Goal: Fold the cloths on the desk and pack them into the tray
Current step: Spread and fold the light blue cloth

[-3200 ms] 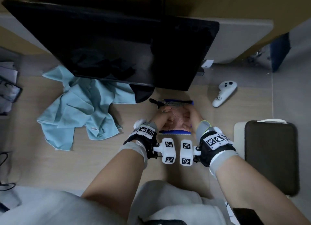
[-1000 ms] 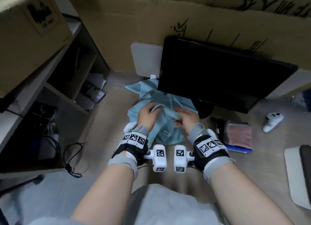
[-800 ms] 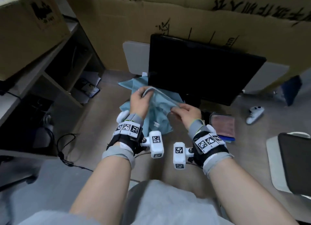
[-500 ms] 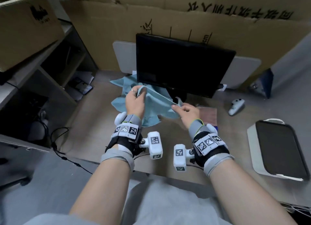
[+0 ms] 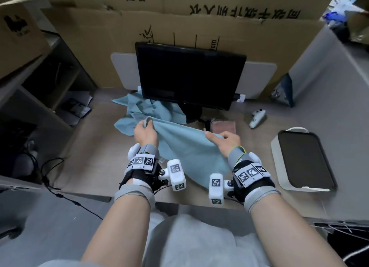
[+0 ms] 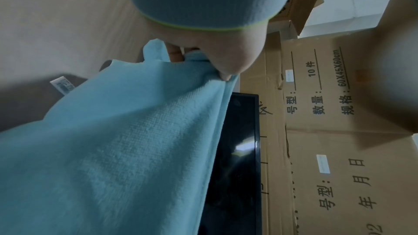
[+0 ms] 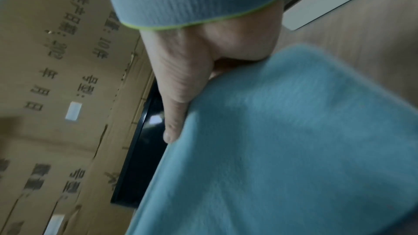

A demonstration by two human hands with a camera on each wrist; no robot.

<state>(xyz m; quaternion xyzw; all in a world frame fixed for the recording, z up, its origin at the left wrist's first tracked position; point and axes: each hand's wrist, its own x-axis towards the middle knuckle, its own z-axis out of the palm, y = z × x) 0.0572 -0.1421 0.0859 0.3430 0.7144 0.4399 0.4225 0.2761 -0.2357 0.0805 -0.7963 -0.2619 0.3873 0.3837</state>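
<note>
Left hand (image 5: 145, 134) and right hand (image 5: 226, 140) each pinch a top corner of the blue cloth (image 5: 189, 153), held taut above the desk (image 5: 89, 159) so it hangs flat for folding. More blue cloths (image 5: 143, 109) at 11 o'clock. Monitor (image 5: 189, 75) crowds 12. Tray (image 5: 305, 161) at 3, path open.

You can't see your right hand's (image 7: 199, 71) fingers: the blue cloth (image 7: 282, 149) covers them, blurred. The monitor (image 5: 189, 75) hides part of the cloth heap (image 5: 147, 109) behind.
</note>
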